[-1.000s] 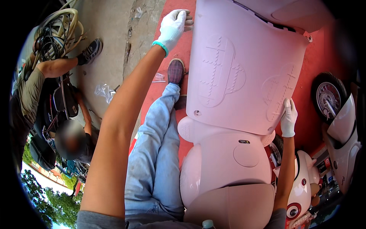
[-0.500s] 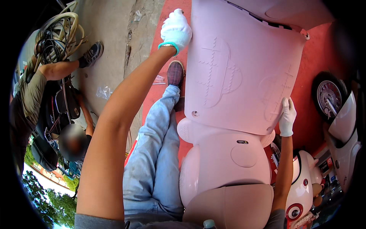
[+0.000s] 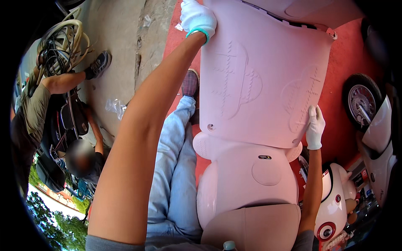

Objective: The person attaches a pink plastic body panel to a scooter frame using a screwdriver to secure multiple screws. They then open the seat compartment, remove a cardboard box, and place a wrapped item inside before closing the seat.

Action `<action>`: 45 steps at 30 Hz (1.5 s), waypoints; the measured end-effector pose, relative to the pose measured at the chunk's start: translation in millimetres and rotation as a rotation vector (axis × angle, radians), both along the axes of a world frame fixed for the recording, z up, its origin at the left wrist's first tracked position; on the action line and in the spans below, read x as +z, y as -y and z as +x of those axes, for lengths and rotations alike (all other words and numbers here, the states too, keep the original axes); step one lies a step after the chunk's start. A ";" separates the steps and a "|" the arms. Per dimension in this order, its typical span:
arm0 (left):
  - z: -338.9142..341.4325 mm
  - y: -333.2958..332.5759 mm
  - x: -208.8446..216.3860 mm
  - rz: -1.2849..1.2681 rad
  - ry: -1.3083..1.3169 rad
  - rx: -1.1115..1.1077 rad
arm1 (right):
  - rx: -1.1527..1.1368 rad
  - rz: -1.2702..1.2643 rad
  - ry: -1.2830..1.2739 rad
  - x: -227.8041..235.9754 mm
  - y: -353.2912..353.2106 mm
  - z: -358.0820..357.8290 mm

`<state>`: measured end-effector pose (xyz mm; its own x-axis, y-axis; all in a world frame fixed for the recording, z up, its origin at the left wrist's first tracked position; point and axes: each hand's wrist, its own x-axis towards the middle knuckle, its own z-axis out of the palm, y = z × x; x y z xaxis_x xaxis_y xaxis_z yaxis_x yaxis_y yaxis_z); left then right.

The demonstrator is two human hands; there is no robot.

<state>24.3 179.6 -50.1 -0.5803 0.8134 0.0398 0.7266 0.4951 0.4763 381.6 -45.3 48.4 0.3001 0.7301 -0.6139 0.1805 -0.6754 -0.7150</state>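
The pink scooter (image 3: 249, 186) stretches around three o'clock; its floor panel (image 3: 272, 83) sits at two; my gloved left hand (image 3: 197, 17), at twelve, is at the panel's left edge, fingers curled, any grasp hidden; my gloved right hand (image 3: 315, 129), at three, touches the right edge, fingers nearly straight; whether gripping, I can't tell.

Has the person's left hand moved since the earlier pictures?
Yes. Against the pale pink panel, the left hand has moved rightward and up the picture: first it was beside the panel's left edge, now it overlaps that edge.
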 end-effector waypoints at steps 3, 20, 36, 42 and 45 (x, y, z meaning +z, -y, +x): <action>-16.8 -24.0 -19.4 -0.034 0.069 -0.039 | -0.006 0.001 0.018 -3.5 -0.7 -2.3; -30.6 17.2 -41.4 -0.008 0.266 -0.105 | -0.012 0.008 0.060 -4.7 -0.8 -5.6; -65.8 215.9 49.0 -0.429 0.913 -0.137 | -0.049 -0.106 0.095 -11.1 28.9 18.0; -39.6 263.8 94.5 -0.600 1.149 -0.235 | -0.120 -0.025 -0.085 -12.1 14.8 27.6; -26.8 257.8 107.1 -0.576 1.320 -0.021 | -0.128 -0.057 -0.108 0.1 -3.7 26.9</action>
